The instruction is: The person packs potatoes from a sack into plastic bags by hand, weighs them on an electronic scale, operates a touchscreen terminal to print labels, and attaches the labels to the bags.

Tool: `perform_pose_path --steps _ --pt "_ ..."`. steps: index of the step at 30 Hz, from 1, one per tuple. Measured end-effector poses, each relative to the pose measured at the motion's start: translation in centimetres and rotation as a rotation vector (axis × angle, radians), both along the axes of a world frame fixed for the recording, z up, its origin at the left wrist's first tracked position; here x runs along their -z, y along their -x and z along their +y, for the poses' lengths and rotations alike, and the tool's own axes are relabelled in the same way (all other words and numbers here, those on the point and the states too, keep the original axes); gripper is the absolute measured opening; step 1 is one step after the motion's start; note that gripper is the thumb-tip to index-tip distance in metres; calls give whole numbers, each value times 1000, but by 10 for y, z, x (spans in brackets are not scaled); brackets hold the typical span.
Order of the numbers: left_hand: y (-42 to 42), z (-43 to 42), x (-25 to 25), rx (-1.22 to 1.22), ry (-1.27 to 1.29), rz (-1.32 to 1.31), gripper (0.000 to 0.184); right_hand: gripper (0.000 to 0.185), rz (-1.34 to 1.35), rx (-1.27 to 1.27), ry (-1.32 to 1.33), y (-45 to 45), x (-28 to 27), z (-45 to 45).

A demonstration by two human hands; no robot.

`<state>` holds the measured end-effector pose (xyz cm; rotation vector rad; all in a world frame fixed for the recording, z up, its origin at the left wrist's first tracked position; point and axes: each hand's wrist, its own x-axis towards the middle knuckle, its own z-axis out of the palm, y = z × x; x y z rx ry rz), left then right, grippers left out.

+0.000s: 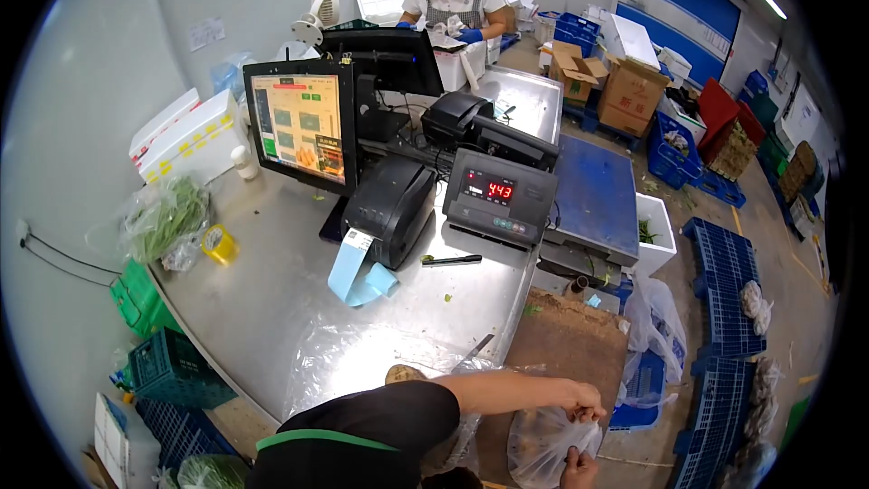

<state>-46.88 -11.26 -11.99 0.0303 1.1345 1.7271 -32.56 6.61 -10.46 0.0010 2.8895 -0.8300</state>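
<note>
At the lower right, my left hand [585, 402] pinches the gathered top of a clear plastic bag [536, 449]. My right hand [577, 469] is closed on the same bag's edge, just below the left. The bag rests over a brown board [570, 335]; its contents are hard to make out. My left forearm crosses a sheet of clear plastic film [339, 358] on the metal table. Beside that arm are a narrow blade-like strip [472, 353] and a brown roundish thing [405, 373], partly covered by my sleeve.
The metal table [244, 263] carries a touch screen [303, 127], a label printer [391, 208], a scale display [500, 195] and a black pen [453, 260]. A blue weighing platform [593, 190] and blue pallets [724, 281] are right. A co-worker [453, 4] in blue gloves stands behind.
</note>
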Motion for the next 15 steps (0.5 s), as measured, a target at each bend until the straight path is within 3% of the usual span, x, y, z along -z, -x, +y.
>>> perform_pose_path --steps 3,5,7,10,14,15 --pt "16 32 51 -383 -33 -401 13 31 321 -346 -20 0 -9 -20" --pt "41 50 98 -628 -1 -615 16 22 369 -535 -59 -7 11 -12" --pt "48 56 118 -773 86 -667 15 22 386 -643 -50 -23 29 -13" --pt "43 56 132 -886 180 -668 13 25 71 -597 -103 -54 24 -23" --pt "38 43 114 -807 147 -584 12 28 362 -534 83 -71 73 -3" --pt "39 35 109 -754 100 -562 12 29 163 -359 71 -67 66 2"
